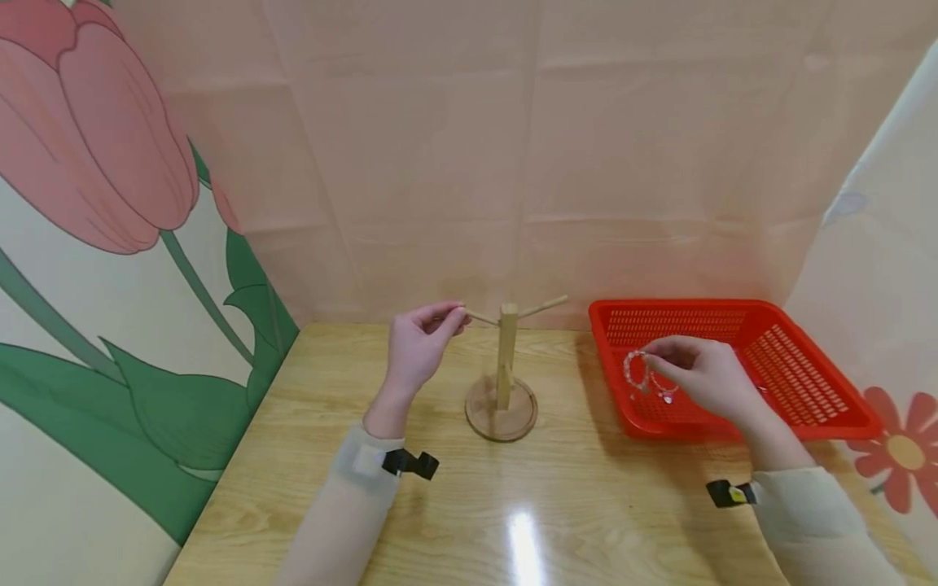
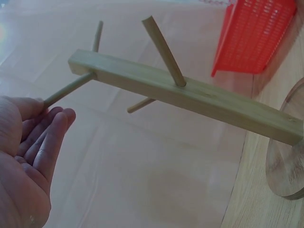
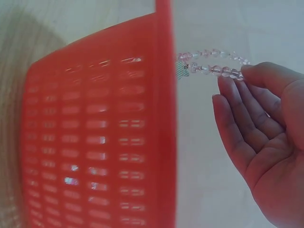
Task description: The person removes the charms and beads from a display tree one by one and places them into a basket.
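Observation:
With thumb and fingertips, my left hand [image 1: 419,342] pinches the end of a thin wooden peg [image 2: 70,90] on the left of a wooden stand [image 1: 506,358]. The stand is a square post with several pegs on a round base [image 1: 479,417]. Over the red basket [image 1: 637,425], my right hand [image 1: 699,374] pinches a beaded bracelet [image 1: 634,370] between thumb and fingers. Clear and pinkish beads show in the right wrist view, where a small pale green charm [image 3: 182,70] hangs by the basket rim. A second strand with a shiny charm [image 1: 667,398] appears just below the hand.
Through the basket's slotted wall [image 3: 85,123], a few small shiny pieces show inside. The wooden table [image 1: 440,521] meets a pink backdrop [image 1: 425,163] behind the stand, and a tulip-print sheet [image 1: 95,163] borders the left side.

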`<state>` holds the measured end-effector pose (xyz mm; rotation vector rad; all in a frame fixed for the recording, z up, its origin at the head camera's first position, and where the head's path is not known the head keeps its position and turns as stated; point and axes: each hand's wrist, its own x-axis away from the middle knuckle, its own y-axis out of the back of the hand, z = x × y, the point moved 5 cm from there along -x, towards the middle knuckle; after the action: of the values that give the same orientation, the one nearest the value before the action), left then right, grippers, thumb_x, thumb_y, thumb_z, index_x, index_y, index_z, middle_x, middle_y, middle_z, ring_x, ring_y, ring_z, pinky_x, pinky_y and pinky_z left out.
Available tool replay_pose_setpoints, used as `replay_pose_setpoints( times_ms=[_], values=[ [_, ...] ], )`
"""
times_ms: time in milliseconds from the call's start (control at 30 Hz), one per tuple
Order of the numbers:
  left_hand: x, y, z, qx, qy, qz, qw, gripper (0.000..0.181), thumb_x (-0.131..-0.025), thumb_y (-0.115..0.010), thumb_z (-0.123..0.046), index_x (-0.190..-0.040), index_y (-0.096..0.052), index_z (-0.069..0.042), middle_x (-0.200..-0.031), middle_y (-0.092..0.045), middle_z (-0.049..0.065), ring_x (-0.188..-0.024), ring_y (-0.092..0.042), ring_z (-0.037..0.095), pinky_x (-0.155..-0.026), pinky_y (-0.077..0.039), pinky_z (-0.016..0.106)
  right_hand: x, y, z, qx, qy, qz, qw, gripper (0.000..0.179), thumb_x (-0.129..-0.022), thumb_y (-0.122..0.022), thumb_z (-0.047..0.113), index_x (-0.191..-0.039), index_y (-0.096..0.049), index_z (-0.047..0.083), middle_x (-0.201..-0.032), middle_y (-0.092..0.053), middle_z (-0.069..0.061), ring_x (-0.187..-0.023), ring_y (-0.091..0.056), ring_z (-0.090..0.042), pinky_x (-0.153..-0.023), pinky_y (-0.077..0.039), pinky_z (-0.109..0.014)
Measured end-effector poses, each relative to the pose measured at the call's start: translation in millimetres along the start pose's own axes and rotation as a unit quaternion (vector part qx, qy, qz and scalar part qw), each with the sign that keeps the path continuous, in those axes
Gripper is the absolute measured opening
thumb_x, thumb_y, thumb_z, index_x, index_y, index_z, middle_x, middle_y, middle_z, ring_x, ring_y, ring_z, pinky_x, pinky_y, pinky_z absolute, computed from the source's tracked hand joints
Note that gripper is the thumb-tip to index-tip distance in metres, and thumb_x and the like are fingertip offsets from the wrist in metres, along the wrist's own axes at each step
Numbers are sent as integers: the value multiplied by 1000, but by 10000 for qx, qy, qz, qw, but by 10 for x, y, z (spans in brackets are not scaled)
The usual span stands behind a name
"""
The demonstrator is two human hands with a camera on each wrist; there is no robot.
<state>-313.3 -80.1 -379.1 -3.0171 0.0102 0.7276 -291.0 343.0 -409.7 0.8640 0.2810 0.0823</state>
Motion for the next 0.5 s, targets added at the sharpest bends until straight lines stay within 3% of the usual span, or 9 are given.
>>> replay_pose_setpoints(
  times_ms=[500],
  values=[
    [8,14,-1,-92,-98,-2,9999,17,-100,-77,-5,-113,-79,7,-100,-80,19,-95,-79,37,-83,-70,35,-20,-89,-306,266,-191,402,9987,31,-104,-75,37,-121,-78,12,-107,-79,-5,-91,-71,-25,-70,-64,-23]
  ],
)
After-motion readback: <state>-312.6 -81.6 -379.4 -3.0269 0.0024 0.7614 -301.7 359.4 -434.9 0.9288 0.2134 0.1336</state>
